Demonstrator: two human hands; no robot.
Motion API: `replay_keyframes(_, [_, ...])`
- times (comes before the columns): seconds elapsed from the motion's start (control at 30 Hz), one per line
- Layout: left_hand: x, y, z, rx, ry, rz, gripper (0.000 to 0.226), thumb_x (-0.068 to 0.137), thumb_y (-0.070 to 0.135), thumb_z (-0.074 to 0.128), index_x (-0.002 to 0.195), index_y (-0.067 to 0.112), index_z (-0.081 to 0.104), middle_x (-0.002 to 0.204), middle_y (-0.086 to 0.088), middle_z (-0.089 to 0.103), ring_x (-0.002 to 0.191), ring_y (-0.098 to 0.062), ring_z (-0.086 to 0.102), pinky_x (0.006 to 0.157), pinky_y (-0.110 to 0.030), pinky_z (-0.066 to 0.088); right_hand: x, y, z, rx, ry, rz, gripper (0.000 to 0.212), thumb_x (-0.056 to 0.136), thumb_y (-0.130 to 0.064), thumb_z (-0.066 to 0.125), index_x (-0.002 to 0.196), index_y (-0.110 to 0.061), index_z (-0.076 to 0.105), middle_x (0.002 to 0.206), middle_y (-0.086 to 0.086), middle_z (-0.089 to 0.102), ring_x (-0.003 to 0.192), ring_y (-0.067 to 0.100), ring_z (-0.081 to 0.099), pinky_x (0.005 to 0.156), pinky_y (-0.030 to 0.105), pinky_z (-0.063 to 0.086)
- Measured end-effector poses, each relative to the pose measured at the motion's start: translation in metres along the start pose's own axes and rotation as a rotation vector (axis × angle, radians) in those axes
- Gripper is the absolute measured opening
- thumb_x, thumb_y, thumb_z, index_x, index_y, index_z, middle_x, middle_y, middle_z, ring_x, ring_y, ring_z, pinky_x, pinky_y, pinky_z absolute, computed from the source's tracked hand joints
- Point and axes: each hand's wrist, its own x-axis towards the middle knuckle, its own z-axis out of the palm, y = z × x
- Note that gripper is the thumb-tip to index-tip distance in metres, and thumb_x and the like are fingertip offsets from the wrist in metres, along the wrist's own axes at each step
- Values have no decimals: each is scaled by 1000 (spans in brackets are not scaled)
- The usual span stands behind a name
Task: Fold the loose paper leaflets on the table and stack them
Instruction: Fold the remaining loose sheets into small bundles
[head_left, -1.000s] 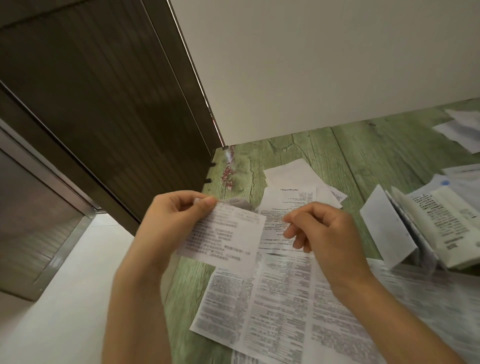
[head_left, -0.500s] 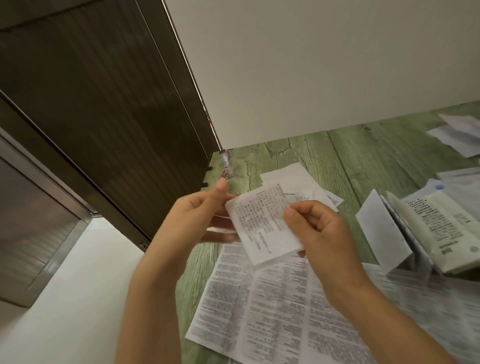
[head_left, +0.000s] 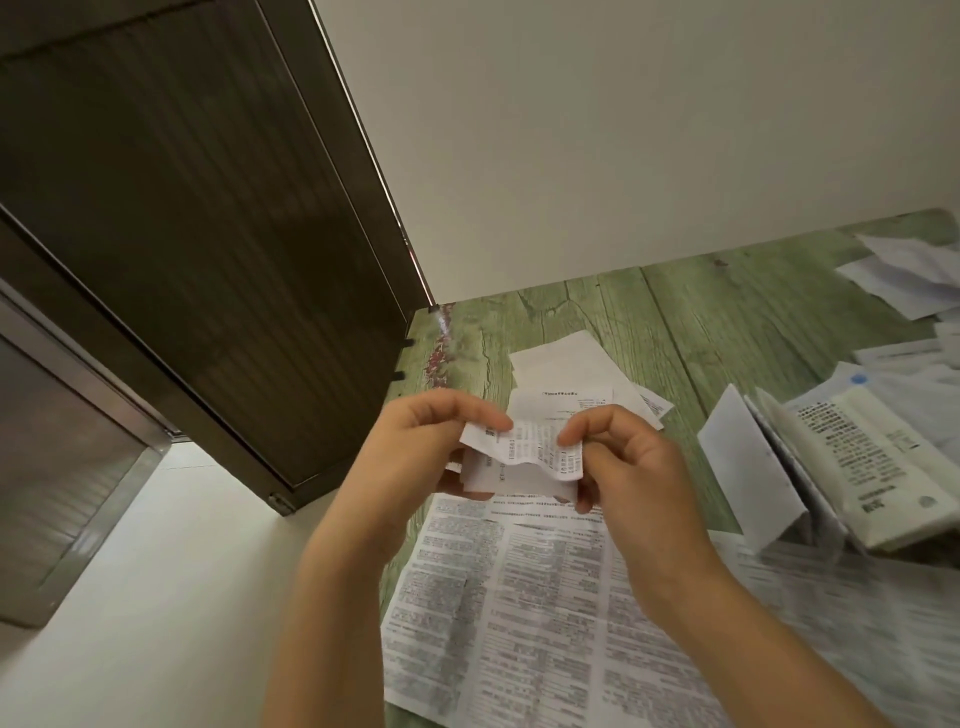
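Over the green tabletop (head_left: 727, 332), the left hand (head_left: 415, 447) pinches one end of a small leaflet (head_left: 524, 457) and the right hand (head_left: 628, 478) pinches the other. The paper buckles between them, so I'd say it is partway through a fold. Just behind it a few folded sheets (head_left: 566, 374) lie overlapped, which looks like the start of the stack. Plenty seems left: a big printed sheet (head_left: 519, 597) lies spread flat under the wrists, half-open leaflets (head_left: 831, 457) stand to the right, and loose papers (head_left: 904, 275) lie in the far corner
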Motion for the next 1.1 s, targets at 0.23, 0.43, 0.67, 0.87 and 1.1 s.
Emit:
replay_keyframes(0.23, [2,-5,4,-76,-171,-89,43,84,44,52,106,8,63,89,-14,73,76,-27,71,52,-28,56,2,3,-1,-90,4,-102,41,87,15,38,61,-16,50,72,18,54,60,14,41,49,17,33])
replay_keyframes(0.43, [5,-10,7,-94,-145,-78,24,90,18,57,105,-1,62,88,-15,73,69,-25,71,47,-22,54,-1,2,3,26,23,-35,22,97,-6,41,85,-16,57,76,0,61,55,3,50,47,15,39])
replay_keyframes(0.67, [6,-11,6,-77,-134,-18,24,77,7,67,101,2,64,81,-10,73,68,-19,70,52,-23,56,-2,1,2,-34,-49,21,13,89,-22,62,93,-10,63,70,1,64,49,6,54,48,18,45])
replay_keyframes(0.87, [4,-10,-2,-158,-303,-19,64,76,-19,57,123,25,51,102,-12,72,92,-30,69,70,-31,60,3,1,-2,101,43,72,20,90,-11,61,103,-26,57,62,-3,65,46,7,52,46,20,45])
replay_keyframes(1.1, [4,-10,-5,-140,-321,30,63,78,-18,56,125,23,50,104,-10,72,91,-25,69,74,-30,59,4,2,-1,124,33,100,13,93,-11,56,101,-19,61,65,1,63,45,7,51,46,22,44])
